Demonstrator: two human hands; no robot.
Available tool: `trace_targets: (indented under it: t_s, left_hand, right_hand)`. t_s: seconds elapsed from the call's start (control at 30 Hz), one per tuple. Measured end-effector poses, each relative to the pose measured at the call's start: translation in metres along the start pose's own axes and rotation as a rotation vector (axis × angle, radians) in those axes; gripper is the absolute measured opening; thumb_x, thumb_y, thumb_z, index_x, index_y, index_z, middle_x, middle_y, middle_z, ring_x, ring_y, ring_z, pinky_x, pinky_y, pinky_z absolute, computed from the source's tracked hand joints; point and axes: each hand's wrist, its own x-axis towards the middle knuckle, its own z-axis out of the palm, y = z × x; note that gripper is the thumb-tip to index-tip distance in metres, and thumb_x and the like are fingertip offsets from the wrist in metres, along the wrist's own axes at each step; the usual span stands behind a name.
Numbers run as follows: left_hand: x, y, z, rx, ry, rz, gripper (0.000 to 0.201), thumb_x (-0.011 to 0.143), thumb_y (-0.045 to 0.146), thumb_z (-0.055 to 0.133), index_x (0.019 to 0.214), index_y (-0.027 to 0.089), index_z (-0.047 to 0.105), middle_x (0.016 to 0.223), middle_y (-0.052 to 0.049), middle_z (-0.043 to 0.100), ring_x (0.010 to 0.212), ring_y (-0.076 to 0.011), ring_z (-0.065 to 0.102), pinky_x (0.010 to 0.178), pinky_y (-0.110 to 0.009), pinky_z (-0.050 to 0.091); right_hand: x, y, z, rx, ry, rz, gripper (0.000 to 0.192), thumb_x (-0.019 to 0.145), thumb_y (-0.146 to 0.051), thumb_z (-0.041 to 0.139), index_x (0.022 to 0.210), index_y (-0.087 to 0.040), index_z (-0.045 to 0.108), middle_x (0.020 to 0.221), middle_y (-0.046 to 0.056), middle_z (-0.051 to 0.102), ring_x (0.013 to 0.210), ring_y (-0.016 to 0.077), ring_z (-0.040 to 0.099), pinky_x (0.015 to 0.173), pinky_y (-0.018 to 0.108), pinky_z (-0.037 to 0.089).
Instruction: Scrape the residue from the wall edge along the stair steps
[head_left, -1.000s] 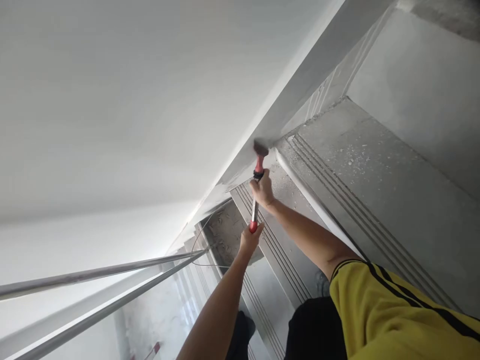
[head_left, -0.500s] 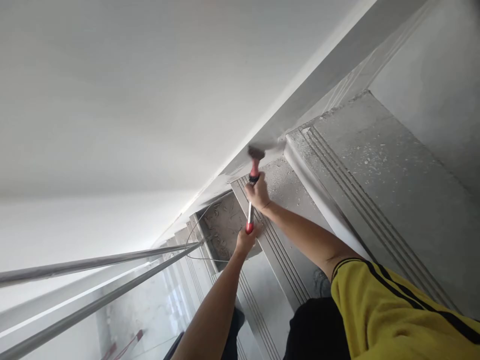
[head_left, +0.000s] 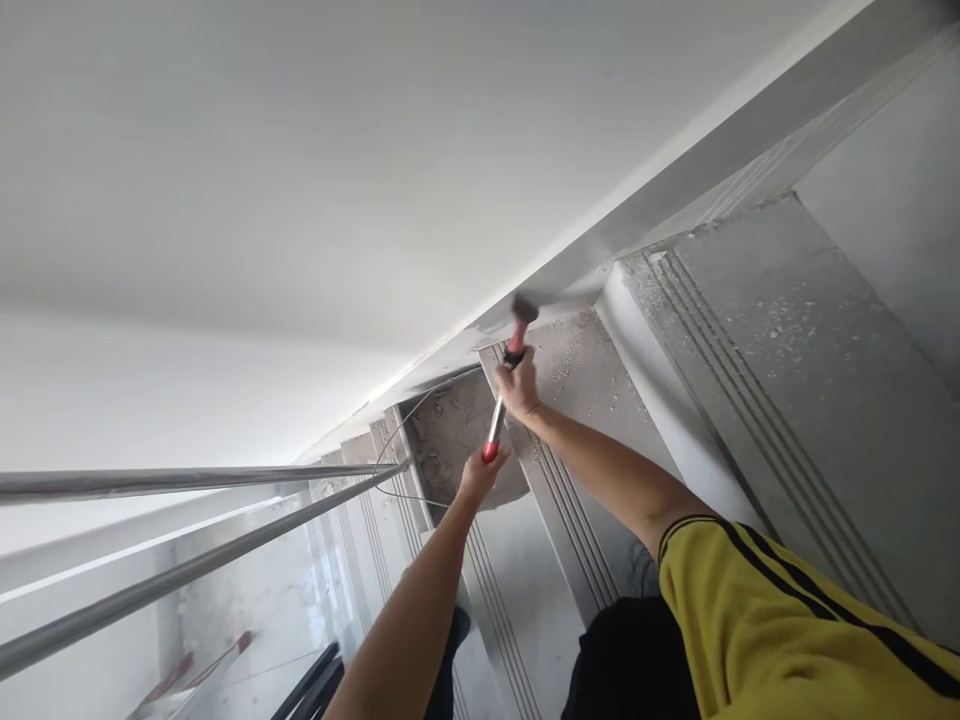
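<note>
Your right hand [head_left: 519, 385] is wrapped tight around the upper part of a scraper [head_left: 504, 385], just below its red neck. Your left hand [head_left: 477, 476] sits lower down and cups the red end of the same tool, with the shiny metal handle running between your two hands. Just above your right hand, the scraper's dark head (it looks blurry) presses against the white wall [head_left: 300, 200], right where the wall meets the stairs [head_left: 750, 330]. The gray steps to the right of your hands are dusty, with little white crumbs on them. To the left of your left hand, two metal rails [head_left: 187, 480] run across.
</note>
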Motion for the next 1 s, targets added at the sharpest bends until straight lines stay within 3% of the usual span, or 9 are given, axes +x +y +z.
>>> trace_targets:
  t_s: [0.13, 0.2, 0.3, 0.4, 0.6, 0.67, 0.83, 0.9, 1.0]
  left_hand:
    - [-0.022, -0.027, 0.002, -0.003, -0.046, -0.066, 0.052, 0.074, 0.063, 0.049, 0.049, 0.019, 0.037, 0.04, 0.002, 0.04, 0.035, -0.0096, 0.041, 0.04, -0.023, 0.033]
    - [-0.019, -0.02, 0.004, -0.003, -0.057, -0.044, 0.05, 0.073, 0.062, 0.051, 0.051, 0.019, 0.039, 0.041, 0.002, 0.041, 0.036, -0.0093, 0.042, 0.041, -0.022, 0.033]
    - [0.0, 0.004, 0.002, -0.005, -0.045, 0.019, 0.046, 0.067, 0.059, 0.063, 0.057, 0.018, 0.043, 0.044, 0.005, 0.042, 0.039, -0.0075, 0.042, 0.042, -0.02, 0.032]
    - [0.01, 0.008, -0.007, -0.013, -0.013, 0.032, 0.044, 0.063, 0.056, 0.068, 0.062, 0.018, 0.045, 0.044, 0.007, 0.04, 0.04, -0.0061, 0.04, 0.043, -0.019, 0.03]
    - [-0.023, -0.037, -0.005, -0.027, 0.006, -0.127, 0.048, 0.072, 0.06, 0.057, 0.054, 0.019, 0.041, 0.039, 0.003, 0.04, 0.035, -0.0086, 0.04, 0.038, -0.021, 0.03]
    - [-0.024, -0.034, 0.002, -0.035, -0.01, -0.127, 0.05, 0.071, 0.061, 0.057, 0.052, 0.018, 0.041, 0.038, 0.003, 0.041, 0.035, -0.0087, 0.04, 0.038, -0.021, 0.031]
    - [0.001, -0.012, 0.001, -0.076, -0.031, -0.055, 0.048, 0.062, 0.059, 0.067, 0.055, 0.018, 0.043, 0.041, 0.005, 0.041, 0.038, -0.0064, 0.04, 0.04, -0.019, 0.031]
    - [0.002, -0.021, -0.001, -0.1, -0.038, -0.079, 0.048, 0.063, 0.06, 0.066, 0.055, 0.018, 0.044, 0.041, 0.005, 0.041, 0.037, -0.0067, 0.04, 0.04, -0.019, 0.031]
    - [-0.01, -0.043, 0.003, -0.129, -0.041, -0.154, 0.054, 0.066, 0.065, 0.06, 0.049, 0.018, 0.04, 0.039, 0.003, 0.04, 0.035, -0.0079, 0.039, 0.038, -0.021, 0.032]
  right_hand:
    - [-0.022, 0.008, 0.027, -0.14, -0.237, 0.078, 0.029, 0.074, -0.021, 0.047, 0.096, -0.02, 0.028, 0.056, -0.009, 0.046, 0.04, 0.0113, 0.048, 0.041, 0.021, 0.038]
    - [-0.019, 0.006, 0.017, -0.108, -0.196, 0.052, 0.029, 0.075, -0.022, 0.048, 0.096, -0.021, 0.028, 0.056, -0.009, 0.046, 0.04, 0.0111, 0.049, 0.041, 0.021, 0.038]
    - [0.0, -0.003, -0.008, 0.016, 0.034, -0.014, 0.029, 0.076, -0.022, 0.046, 0.096, -0.023, 0.025, 0.058, -0.01, 0.045, 0.04, 0.0107, 0.05, 0.041, 0.021, 0.039]
    - [0.008, -0.002, -0.006, 0.082, 0.146, -0.019, 0.028, 0.075, -0.02, 0.044, 0.095, -0.023, 0.024, 0.055, -0.012, 0.041, 0.037, 0.0098, 0.047, 0.04, 0.02, 0.039]
    - [-0.024, 0.021, 0.04, 0.007, -0.246, 0.129, 0.03, 0.072, -0.025, 0.047, 0.09, -0.023, 0.024, 0.051, -0.013, 0.042, 0.035, 0.0111, 0.05, 0.038, 0.019, 0.039]
    - [-0.023, 0.02, 0.032, -0.009, -0.232, 0.1, 0.03, 0.072, -0.026, 0.048, 0.091, -0.023, 0.025, 0.051, -0.013, 0.042, 0.036, 0.0114, 0.051, 0.039, 0.02, 0.039]
    - [-0.006, 0.009, 0.007, -0.002, 0.02, -0.01, 0.028, 0.076, -0.025, 0.044, 0.096, -0.023, 0.025, 0.056, -0.011, 0.042, 0.037, 0.0111, 0.048, 0.04, 0.021, 0.039]
    - [-0.009, 0.011, 0.019, -0.057, 0.001, -0.001, 0.028, 0.076, -0.023, 0.043, 0.098, -0.022, 0.025, 0.059, -0.009, 0.044, 0.039, 0.0106, 0.048, 0.04, 0.021, 0.039]
    - [-0.022, 0.019, 0.042, -0.195, -0.162, 0.062, 0.029, 0.074, -0.021, 0.045, 0.098, -0.02, 0.028, 0.06, -0.008, 0.046, 0.04, 0.0102, 0.047, 0.041, 0.021, 0.037]
